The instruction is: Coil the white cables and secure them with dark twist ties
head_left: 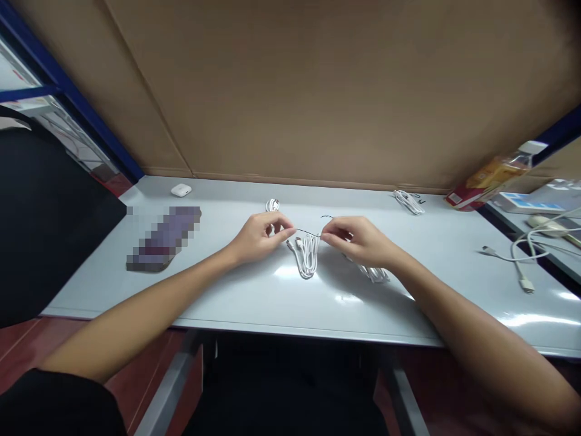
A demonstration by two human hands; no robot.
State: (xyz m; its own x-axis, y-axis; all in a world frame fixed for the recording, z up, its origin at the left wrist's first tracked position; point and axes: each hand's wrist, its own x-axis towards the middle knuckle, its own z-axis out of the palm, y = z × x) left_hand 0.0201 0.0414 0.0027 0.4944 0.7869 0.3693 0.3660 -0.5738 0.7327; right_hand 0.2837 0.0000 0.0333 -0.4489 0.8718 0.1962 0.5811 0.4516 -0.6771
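My left hand (262, 236) and my right hand (358, 239) are above the middle of the pale grey table (218, 290). Each pinches one end of a thin dark twist tie (307, 231) stretched between them. A folded white cable (307, 254) hangs from the tie between the hands, its loop end lying on the table. Another white cable bundle (374, 272) lies under my right wrist. A small coiled white cable (272, 205) rests just behind my left hand.
A white earbud case (181, 189) and a blurred dark flat object (164, 238) lie at the left. A cable bundle (408, 201) sits at the back right, a juice bottle (494, 174) lies beside it, and loose white cables (521, 257) trail at the right edge. Cardboard walls the back.
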